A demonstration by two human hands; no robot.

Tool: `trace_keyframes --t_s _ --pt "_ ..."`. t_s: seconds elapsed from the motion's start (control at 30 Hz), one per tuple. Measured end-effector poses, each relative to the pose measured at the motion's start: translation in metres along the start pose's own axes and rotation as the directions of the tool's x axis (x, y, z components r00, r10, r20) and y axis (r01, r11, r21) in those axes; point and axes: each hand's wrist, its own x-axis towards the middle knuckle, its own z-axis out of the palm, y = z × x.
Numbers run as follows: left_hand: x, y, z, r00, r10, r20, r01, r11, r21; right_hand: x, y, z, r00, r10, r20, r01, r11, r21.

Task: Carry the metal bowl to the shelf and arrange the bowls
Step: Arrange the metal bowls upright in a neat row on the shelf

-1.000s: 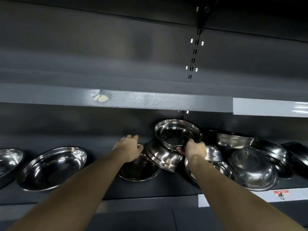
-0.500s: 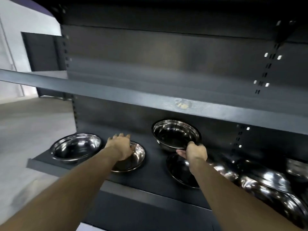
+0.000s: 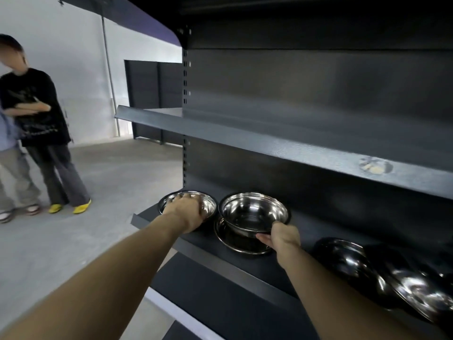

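While R hand (image 3: 284, 235) fingers pinch metal bowl (image 3: 253, 212) rim, L hand (image 3: 187, 212) fingers grip end bowl (image 3: 208, 204).

No readable text, label or number appears on anything in view.

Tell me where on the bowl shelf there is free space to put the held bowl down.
Bare shelf lies between the flat bowl under the held bowl and the pile of bowls at right. The left end is crowded: the left hand covers the end bowl.
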Motion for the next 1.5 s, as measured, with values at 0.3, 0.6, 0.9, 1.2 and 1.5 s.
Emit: trace_keyframes --t_s 0.3,0.6,0.9,1.2,1.5 --pt "0.001 -0.008 0.003 1.000 0.015 0.012 -0.015 0.999 -0.028 0.000 0.015 0.001 0.999 0.032 -0.024 -0.034 0.995 -0.097" --pt "0.002 0.009 0.005 0.998 0.063 0.021 -0.063 0.997 -0.036 -0.006 0.014 -0.005 0.999 -0.034 -0.020 0.031 0.992 -0.125" --pt "0.006 0.027 0.010 0.993 0.113 0.038 -0.112 0.993 -0.034 -0.008 0.013 -0.026 0.998 -0.045 -0.033 0.039 0.983 -0.178" --pt "0.012 0.063 0.016 0.972 0.229 0.052 -0.228 0.973 -0.025 -0.012 0.007 -0.056 0.997 -0.024 -0.077 0.009 0.981 -0.194" --pt "0.012 0.071 0.015 0.956 0.290 0.038 -0.289 0.957 -0.027 -0.014 0.011 -0.029 0.999 0.031 0.012 -0.030 0.993 -0.116"
